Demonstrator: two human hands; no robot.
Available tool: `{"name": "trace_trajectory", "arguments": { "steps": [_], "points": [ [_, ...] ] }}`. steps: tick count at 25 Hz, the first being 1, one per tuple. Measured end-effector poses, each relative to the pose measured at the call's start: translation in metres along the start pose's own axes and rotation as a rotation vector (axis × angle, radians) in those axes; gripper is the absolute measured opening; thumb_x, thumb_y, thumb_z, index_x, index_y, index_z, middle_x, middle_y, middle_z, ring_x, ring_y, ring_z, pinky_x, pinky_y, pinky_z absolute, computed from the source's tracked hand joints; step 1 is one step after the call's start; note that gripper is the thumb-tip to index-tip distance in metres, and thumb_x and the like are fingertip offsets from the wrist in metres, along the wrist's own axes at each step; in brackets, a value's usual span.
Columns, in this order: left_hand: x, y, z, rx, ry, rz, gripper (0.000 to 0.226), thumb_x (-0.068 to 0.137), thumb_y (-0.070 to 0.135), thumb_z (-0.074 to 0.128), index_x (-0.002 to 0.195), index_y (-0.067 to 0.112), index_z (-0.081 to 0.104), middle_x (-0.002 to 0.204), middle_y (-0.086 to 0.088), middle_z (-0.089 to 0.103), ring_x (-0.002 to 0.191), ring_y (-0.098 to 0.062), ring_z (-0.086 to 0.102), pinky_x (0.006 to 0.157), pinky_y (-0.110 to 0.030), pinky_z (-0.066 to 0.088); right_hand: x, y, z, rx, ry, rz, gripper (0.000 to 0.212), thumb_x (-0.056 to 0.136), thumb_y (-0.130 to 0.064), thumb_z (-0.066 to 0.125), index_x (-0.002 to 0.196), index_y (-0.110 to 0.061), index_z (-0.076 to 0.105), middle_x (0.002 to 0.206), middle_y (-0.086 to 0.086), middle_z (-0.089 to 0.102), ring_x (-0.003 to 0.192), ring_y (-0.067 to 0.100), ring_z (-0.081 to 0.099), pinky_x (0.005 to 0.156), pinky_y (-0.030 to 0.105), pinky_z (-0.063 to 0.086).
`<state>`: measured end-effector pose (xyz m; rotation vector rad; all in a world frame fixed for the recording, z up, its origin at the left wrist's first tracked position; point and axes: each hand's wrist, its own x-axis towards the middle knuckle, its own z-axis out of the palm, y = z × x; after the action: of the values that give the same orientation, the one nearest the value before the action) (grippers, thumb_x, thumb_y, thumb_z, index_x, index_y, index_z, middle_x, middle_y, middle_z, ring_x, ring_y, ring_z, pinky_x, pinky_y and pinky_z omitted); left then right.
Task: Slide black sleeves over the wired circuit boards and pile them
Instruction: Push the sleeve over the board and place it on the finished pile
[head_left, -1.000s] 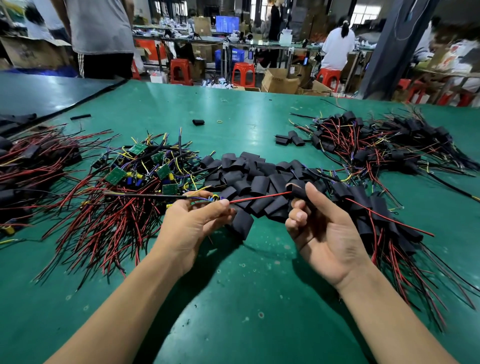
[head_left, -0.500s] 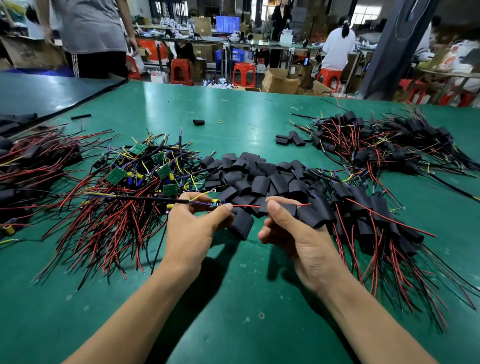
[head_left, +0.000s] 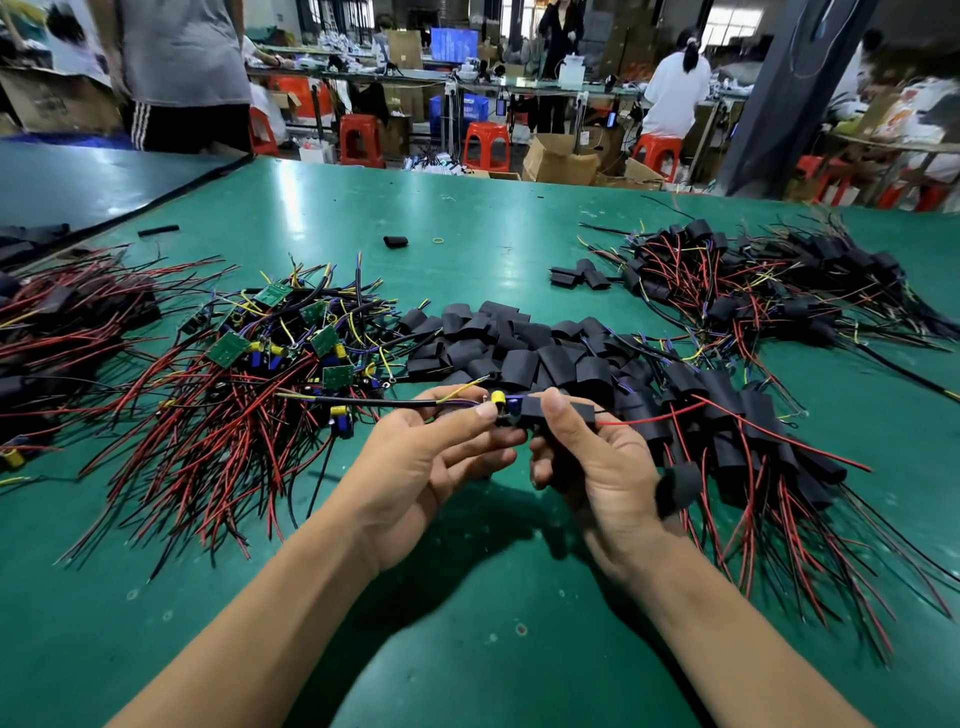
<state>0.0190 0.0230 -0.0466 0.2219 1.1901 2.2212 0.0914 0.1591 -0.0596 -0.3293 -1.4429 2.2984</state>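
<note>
- Broad green surface (head_left: 467, 218) across the whole view; past its far edge at 12 o'clock, a workshop with red plastic stools (head_left: 485, 145), brown cardboard boxes (head_left: 558, 158) and other people at benches.
- At 10 o'clock of the hands, a heap of bare green circuit boards with red and black wires (head_left: 260, 364); at 12 o'clock, a pile of loose black sleeves (head_left: 509, 343); at 3 o'clock, a heap of sleeved boards (head_left: 727, 405); farther back at 1 o'clock, a second sleeved heap (head_left: 753, 280).
- Held above the surface between both hands: a small wired circuit board with a yellow capacitor (head_left: 497, 398), pinched by thumb and forefinger of the left hand (head_left: 415, 478).
- Just at 3 o'clock of that board and touching its blue part, a flat black sleeve (head_left: 563, 413), gripped under the thumb of the right hand (head_left: 597, 462), with a red wire sticking out of its right end.
- Since half a second ago: hands closer together, sleeve up against the board instead of out along the red wire.
</note>
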Motion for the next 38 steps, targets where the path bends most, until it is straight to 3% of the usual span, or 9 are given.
{"name": "trace_trajectory", "arguments": {
  "steps": [7,14,19,24,27,31,34,38],
  "points": [
    [0.001,-0.004,-0.002,0.039,0.101,-0.067,0.032,0.076,0.000,0.072,0.105,-0.004,0.062,0.101,-0.031,0.069,0.079,-0.031,0.075,0.064,-0.029,0.061,0.003,0.004,-0.008,-0.066,-0.034,0.179,0.021,0.069,-0.040,0.081,0.077,-0.021,0.077,0.068,0.002,0.059,0.050,0.010,0.048,0.049,0.026,0.033],
    [0.002,-0.004,-0.004,0.025,0.094,-0.100,0.032,0.072,0.009,0.076,0.102,-0.002,0.067,0.101,-0.027,0.072,0.076,-0.026,0.074,0.063,-0.026,0.060,0.008,0.003,-0.012,0.034,-0.069,0.214,0.042,0.062,-0.041,0.087,0.086,-0.009,0.077,0.074,0.009,0.068,0.052,0.011,0.057,0.048,0.019,0.049],
    [0.001,-0.002,-0.005,0.013,0.064,-0.142,0.047,0.079,0.012,0.074,0.120,-0.009,0.062,0.115,-0.030,0.067,0.073,-0.021,0.072,0.060,-0.024,0.060,0.008,0.003,-0.011,0.130,-0.032,0.246,0.043,0.060,-0.042,0.085,0.085,-0.007,0.080,0.073,0.009,0.070,0.050,0.010,0.056,0.051,0.018,0.052],
    [0.000,0.000,-0.005,0.087,0.053,-0.092,0.039,0.070,0.004,0.076,0.107,0.000,0.065,0.093,-0.025,0.072,0.070,-0.024,0.072,0.057,-0.025,0.058,0.005,0.003,-0.010,0.092,-0.033,0.274,0.040,0.063,-0.042,0.084,0.084,-0.009,0.077,0.076,0.011,0.070,0.053,0.011,0.059,0.052,0.018,0.052],
    [-0.002,-0.001,-0.005,0.200,0.042,-0.042,0.040,0.069,0.008,0.078,0.107,0.002,0.065,0.094,-0.022,0.074,0.075,-0.027,0.072,0.063,-0.029,0.061,0.002,0.002,-0.007,0.058,-0.070,0.247,0.036,0.066,-0.041,0.081,0.084,-0.010,0.079,0.075,0.010,0.070,0.053,0.010,0.057,0.052,0.018,0.052],
    [-0.001,-0.002,-0.006,0.280,0.060,0.014,0.040,0.063,0.017,0.081,0.099,0.005,0.070,0.091,-0.018,0.075,0.074,-0.024,0.070,0.062,-0.026,0.060,0.000,0.004,-0.004,0.089,-0.111,0.209,0.058,0.068,-0.035,0.080,0.109,0.004,0.069,0.082,0.011,0.067,0.056,0.011,0.054,0.054,0.021,0.053],
    [-0.002,0.000,-0.008,0.264,0.042,0.023,0.042,0.059,0.020,0.084,0.097,0.006,0.071,0.084,-0.014,0.074,0.063,-0.017,0.067,0.056,-0.022,0.056,0.000,0.004,-0.004,0.136,-0.138,0.194,0.051,0.068,-0.029,0.080,0.108,0.000,0.070,0.084,0.013,0.069,0.056,0.012,0.055,0.055,0.021,0.053],
    [-0.003,0.002,-0.010,0.263,-0.014,0.038,0.039,0.057,0.023,0.087,0.092,0.010,0.074,0.084,-0.017,0.072,0.064,-0.020,0.067,0.055,-0.024,0.055,-0.001,0.005,-0.006,0.122,-0.188,0.157,0.042,0.069,-0.027,0.083,0.103,-0.005,0.074,0.088,0.014,0.072,0.056,0.013,0.056,0.056,0.022,0.052]
  ]
}}
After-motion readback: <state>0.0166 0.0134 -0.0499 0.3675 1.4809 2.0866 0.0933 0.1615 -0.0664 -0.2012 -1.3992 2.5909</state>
